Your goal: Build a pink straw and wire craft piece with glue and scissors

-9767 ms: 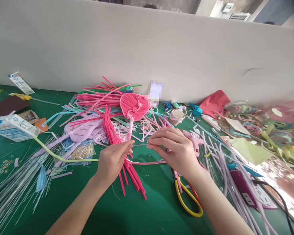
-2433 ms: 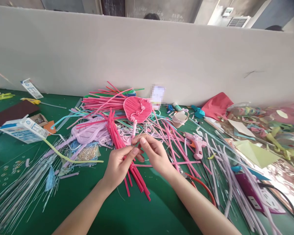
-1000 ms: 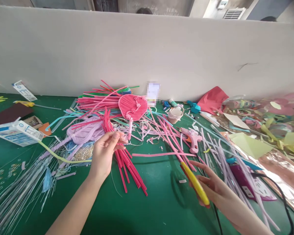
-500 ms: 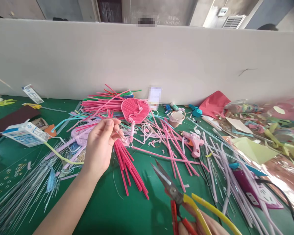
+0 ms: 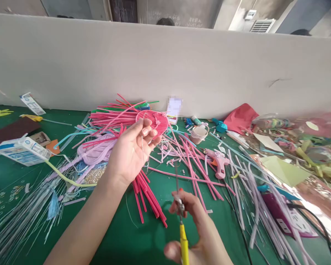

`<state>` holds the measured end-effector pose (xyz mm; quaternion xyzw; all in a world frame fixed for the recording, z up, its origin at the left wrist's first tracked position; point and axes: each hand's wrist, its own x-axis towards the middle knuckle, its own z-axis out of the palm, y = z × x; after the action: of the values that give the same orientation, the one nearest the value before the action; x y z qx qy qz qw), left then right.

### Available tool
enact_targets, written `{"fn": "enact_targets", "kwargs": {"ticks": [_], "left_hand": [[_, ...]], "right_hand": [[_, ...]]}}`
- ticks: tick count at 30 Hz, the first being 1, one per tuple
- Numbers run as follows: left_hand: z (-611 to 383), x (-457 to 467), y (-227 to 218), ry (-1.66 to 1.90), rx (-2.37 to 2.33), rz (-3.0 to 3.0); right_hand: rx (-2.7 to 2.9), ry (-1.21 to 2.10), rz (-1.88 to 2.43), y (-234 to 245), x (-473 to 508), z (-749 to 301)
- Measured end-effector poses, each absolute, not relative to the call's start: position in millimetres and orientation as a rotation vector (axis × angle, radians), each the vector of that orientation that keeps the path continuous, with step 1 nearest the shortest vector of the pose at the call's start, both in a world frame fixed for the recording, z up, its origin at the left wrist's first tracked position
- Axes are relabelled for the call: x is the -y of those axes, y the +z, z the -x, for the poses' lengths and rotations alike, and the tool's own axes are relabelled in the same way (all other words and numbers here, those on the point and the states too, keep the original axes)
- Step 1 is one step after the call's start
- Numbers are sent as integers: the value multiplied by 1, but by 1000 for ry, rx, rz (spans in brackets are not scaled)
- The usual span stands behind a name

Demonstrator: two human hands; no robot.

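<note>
My left hand [image 5: 131,152] is raised over the table with its palm turned partly toward me. Thumb and fingers pinch a thin pale wire [image 5: 142,145], which hangs down across the palm. Behind those fingers lies a pink heart-shaped piece [image 5: 161,125] with small twisted decorations, partly covered by the hand. My right hand [image 5: 200,224], lower and to the right, holds scissors with yellow handles [image 5: 184,241]. They are seen edge-on with the blades pointing up and away, so how far they are open is hidden. Red pipe cleaners [image 5: 149,197] lie under my left hand.
On the left are a blue-and-white box [image 5: 23,152] and a bundle of thin wires [image 5: 30,217]. A pink glue gun [image 5: 219,162], a small bucket [image 5: 199,134] and a purple power strip [image 5: 288,219] with a black cable are on the right. A grey partition [image 5: 165,70] stands behind.
My left hand has moved right and turned, showing more palm, with the wire now hanging across it. My right hand has come up, turning the scissors from a flat view to edge-on.
</note>
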<state>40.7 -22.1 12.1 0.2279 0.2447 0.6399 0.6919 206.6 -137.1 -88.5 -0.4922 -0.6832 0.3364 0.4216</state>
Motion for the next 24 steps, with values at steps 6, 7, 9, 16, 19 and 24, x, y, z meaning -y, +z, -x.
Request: {"fn": "enact_targets", "kwargs": {"ticks": [6, 7, 9, 16, 19, 24], "left_hand": [[-44, 27, 15, 1143, -416, -267], [-45, 28, 14, 1115, -409, -261], [-46, 28, 13, 1093, -394, -276], [-45, 27, 12, 1330, -354, -488], [-43, 30, 16, 1464, -386, -633], [-42, 35, 20, 1552, -439, -754]], "right_hand": [[1992, 210, 1109, -65, 120, -212], [2031, 138, 1078, -67, 115, -214], [2072, 77, 1053, -71, 108, -218], [1862, 276, 1195, -75, 123, -204], [1756, 308, 1240, -75, 131, -195], [1813, 261, 1202, -78, 129, -192]]}}
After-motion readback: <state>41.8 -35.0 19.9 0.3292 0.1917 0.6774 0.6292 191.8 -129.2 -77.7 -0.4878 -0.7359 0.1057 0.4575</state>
